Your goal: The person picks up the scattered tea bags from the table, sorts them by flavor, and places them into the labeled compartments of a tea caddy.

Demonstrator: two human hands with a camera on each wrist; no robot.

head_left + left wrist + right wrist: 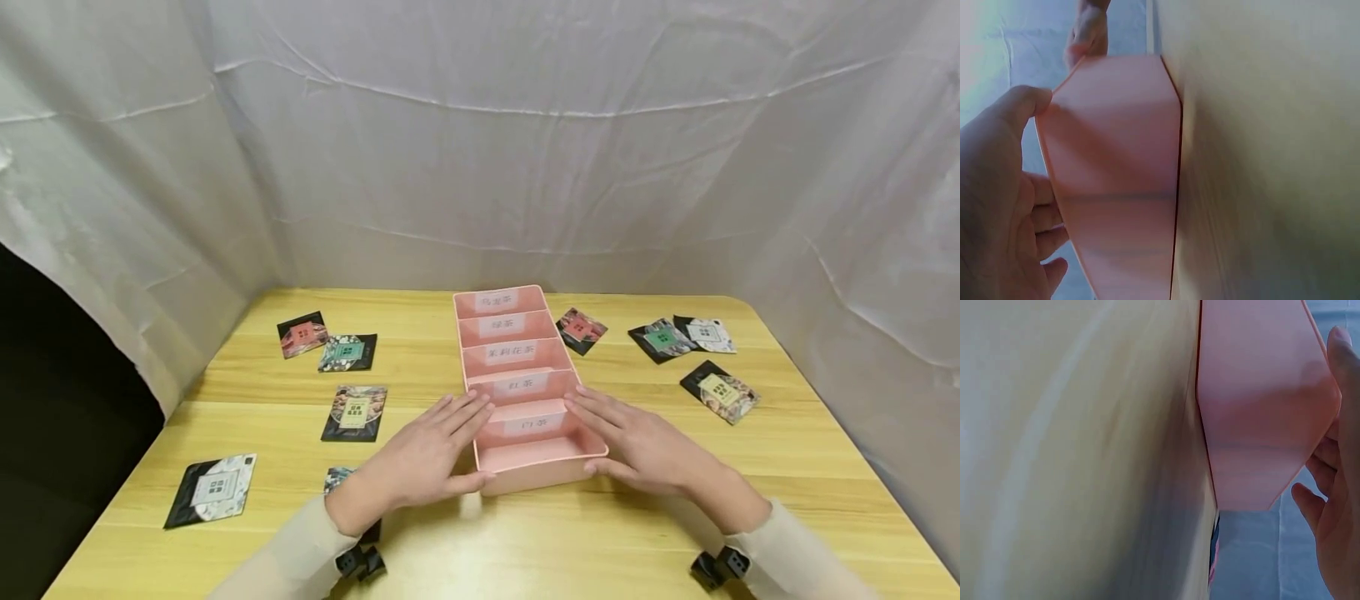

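A long pink divided box stands lengthwise on the wooden table, its several compartments each bearing a white label with handwriting. My left hand lies along the box's near left side, fingers extended and thumb at the front corner. On the opposite side my right hand touches the near right edge, its fingers also stretched out and its thumb by the front corner. In the left wrist view the thumb meets the rim of the box. The right wrist view shows fingertips at the box's upper edge.
Left of the box lie red, green, yellow and white labelled sachets, plus one sachet partly hidden under the left forearm. To the right are red, green, white and yellow ones.
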